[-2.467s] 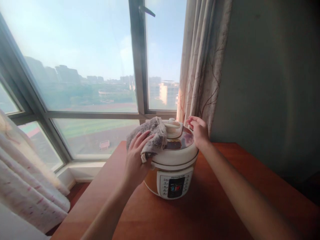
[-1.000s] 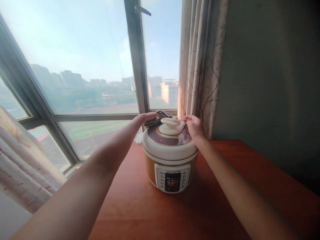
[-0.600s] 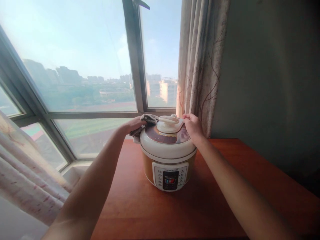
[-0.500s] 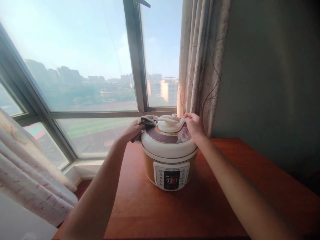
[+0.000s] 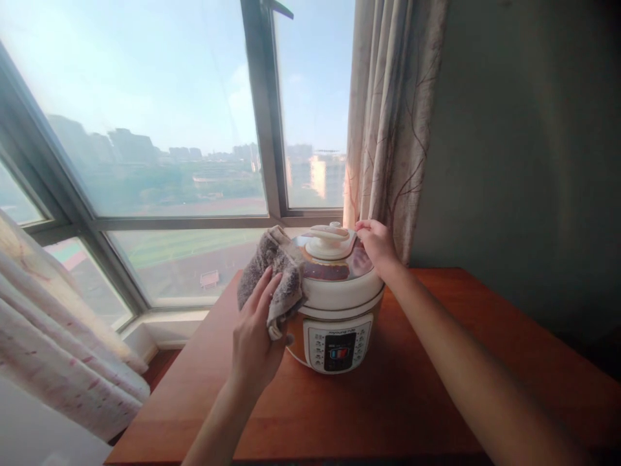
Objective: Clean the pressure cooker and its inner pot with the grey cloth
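The lidded cooker (image 5: pixel 342 296) stands near the table's (image 5: pixel 330 421) far edge. The left hand (image 5: pixel 255 343), gripping the cloth (image 5: pixel 281 264), has come nearer; the right hand's (image 5: pixel 379 246) grip is unclear.

Wide window (image 5: pixel 169 97), patterned curtains (image 5: pixel 395 116), dark wall (image 5: pixel 514 149)

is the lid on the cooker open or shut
Shut: the lid sits level on the cooker body, with only a thin dark seam along the visible front.

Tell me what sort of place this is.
Probably an upper-floor room in a home: patterned curtains hang by large windows with a high view outside, and an electric cooker stands on a reddish-brown table.
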Available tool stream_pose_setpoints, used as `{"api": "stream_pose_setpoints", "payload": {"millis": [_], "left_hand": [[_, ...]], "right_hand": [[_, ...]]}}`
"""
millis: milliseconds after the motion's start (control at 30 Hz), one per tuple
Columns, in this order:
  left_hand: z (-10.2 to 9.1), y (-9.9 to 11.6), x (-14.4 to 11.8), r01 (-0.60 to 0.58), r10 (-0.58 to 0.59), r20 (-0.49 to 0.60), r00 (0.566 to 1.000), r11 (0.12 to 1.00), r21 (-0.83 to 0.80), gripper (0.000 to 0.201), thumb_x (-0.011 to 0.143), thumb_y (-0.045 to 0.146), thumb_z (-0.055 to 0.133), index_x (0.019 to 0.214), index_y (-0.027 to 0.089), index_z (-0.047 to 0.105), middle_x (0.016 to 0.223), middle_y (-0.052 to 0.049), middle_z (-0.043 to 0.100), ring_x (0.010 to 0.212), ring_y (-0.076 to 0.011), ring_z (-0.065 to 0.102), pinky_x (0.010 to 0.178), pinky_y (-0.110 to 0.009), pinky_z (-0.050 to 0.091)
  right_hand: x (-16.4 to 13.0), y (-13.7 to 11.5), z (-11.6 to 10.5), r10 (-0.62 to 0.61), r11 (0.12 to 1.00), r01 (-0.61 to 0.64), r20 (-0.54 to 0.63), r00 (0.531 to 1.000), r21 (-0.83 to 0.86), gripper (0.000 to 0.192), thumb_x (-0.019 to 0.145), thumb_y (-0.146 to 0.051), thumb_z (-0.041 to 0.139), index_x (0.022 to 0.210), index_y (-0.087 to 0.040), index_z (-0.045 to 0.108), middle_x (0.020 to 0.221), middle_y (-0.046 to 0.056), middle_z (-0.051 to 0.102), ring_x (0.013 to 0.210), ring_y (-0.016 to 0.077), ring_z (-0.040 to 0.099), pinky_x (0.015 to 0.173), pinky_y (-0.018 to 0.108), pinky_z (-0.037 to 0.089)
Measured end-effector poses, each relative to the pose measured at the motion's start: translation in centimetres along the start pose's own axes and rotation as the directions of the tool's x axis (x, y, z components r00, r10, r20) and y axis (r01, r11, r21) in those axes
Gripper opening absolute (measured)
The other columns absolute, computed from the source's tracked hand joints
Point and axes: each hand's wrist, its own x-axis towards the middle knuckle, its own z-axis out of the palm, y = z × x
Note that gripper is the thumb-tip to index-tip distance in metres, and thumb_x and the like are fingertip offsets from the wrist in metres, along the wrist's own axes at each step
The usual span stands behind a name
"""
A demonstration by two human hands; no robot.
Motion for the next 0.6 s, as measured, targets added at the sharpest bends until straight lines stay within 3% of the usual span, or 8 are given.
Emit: {"api": "stream_pose_setpoints", "payload": {"millis": [100, 167, 233, 333, 467, 533, 600], "left_hand": [[0.0, 0.9, -2.1, -0.074, 0.073, 0.044, 0.996, 0.997, 0.032, 0.068, 0.092, 0.035, 0.051, 0.156, 0.03, 0.031, 0.163, -0.01, 0.033, 0.139, -0.0336, 0.047, 0.107, -0.047, 0.048], [0.2, 0.4, -2.2, -0.166, 0.161, 0.077, 0.984, 0.983, 0.074, 0.072, 0.09, 0.038, 0.053, 0.157, 0.029, 0.03, 0.165, -0.01, 0.028, 0.145, -0.037, 0.039, 0.114, -0.054, 0.039], [0.3, -0.6, -1.3, -0.234, 0.225, 0.095, 0.97, 0.968, 0.092, 0.074, 0.088, 0.038, 0.055, 0.157, 0.028, 0.029, 0.166, -0.011, 0.025, 0.149, -0.0386, 0.03, 0.118, -0.059, 0.03], [0.3, -2.1, 1.6, -0.227, 0.221, 0.091, 0.971, 0.972, 0.058, 0.075, 0.087, 0.035, 0.057, 0.156, 0.024, 0.031, 0.165, -0.013, 0.028, 0.15, -0.0369, 0.028, 0.12, -0.059, 0.026], [0.2, -3.8, 7.0, -0.114, 0.137, 0.169, 0.976, 0.984, -0.14, 0.06, 0.085, 0.036, 0.059, 0.142, 0.021, 0.052, 0.156, -0.012, 0.045, 0.144, -0.0339, 0.04, 0.12, -0.053, 0.03], [0.5, -5.0, 9.8, 0.045, 0.033, 0.247, 0.968, 0.952, -0.304, 0.051, 0.085, 0.037, 0.059, 0.134, 0.023, 0.061, 0.147, -0.01, 0.056, 0.135, -0.0316, 0.051, 0.116, -0.047, 0.038], [1.0, -6.6, 12.2, 0.274, -0.142, 0.328, 0.934, 0.873, -0.402, 0.045, 0.078, 0.037, 0.066, 0.121, 0.023, 0.068, 0.126, -0.01, 0.07, 0.119, -0.0329, 0.063, 0.105, -0.046, 0.05]], "right_hand": [[0.0, -0.1, 0.0, 0.019, 1.0, -0.018, 0.01, 1.0, -0.015, 0.022, 0.065, -0.034, 0.057, 0.08, -0.023, 0.069, 0.075, 0.0, 0.069, 0.073, 0.02, 0.062, 0.07, 0.032, 0.047], [0.1, 0.0, 0.1, 0.028, 0.999, -0.028, 0.014, 1.0, -0.016, 0.024, 0.065, -0.034, 0.058, 0.083, -0.023, 0.069, 0.078, 0.001, 0.071, 0.075, 0.02, 0.063, 0.07, 0.032, 0.048], [0.2, 0.0, 0.1, 0.034, 0.999, -0.034, 0.021, 0.999, -0.014, 0.025, 0.065, -0.035, 0.058, 0.084, -0.023, 0.068, 0.081, 0.001, 0.072, 0.076, 0.0201, 0.064, 0.07, 0.032, 0.048], [0.2, 0.0, 0.2, 0.037, 0.999, -0.036, 0.028, 0.999, -0.01, 0.025, 0.065, -0.035, 0.059, 0.085, -0.022, 0.068, 0.082, 0.002, 0.073, 0.077, 0.0201, 0.064, 0.072, 0.032, 0.049], [0.2, 0.1, 0.2, 0.032, 0.999, -0.032, 0.024, 0.999, -0.004, 0.029, 0.066, -0.035, 0.06, 0.09, -0.021, 0.067, 0.084, 0.002, 0.073, 0.078, 0.0198, 0.065, 0.071, 0.031, 0.049], [0.1, 0.0, 0.1, 0.028, 1.0, -0.028, 0.029, 0.999, 0.0, 0.03, 0.067, -0.035, 0.059, 0.093, -0.021, 0.067, 0.085, 0.002, 0.073, 0.077, 0.0196, 0.065, 0.07, 0.031, 0.049], [0.1, 0.1, 0.1, 0.021, 1.0, -0.021, 0.034, 0.999, 0.001, 0.031, 0.067, -0.035, 0.058, 0.094, -0.021, 0.066, 0.086, 0.003, 0.074, 0.077, 0.0196, 0.066, 0.071, 0.031, 0.05]]}}
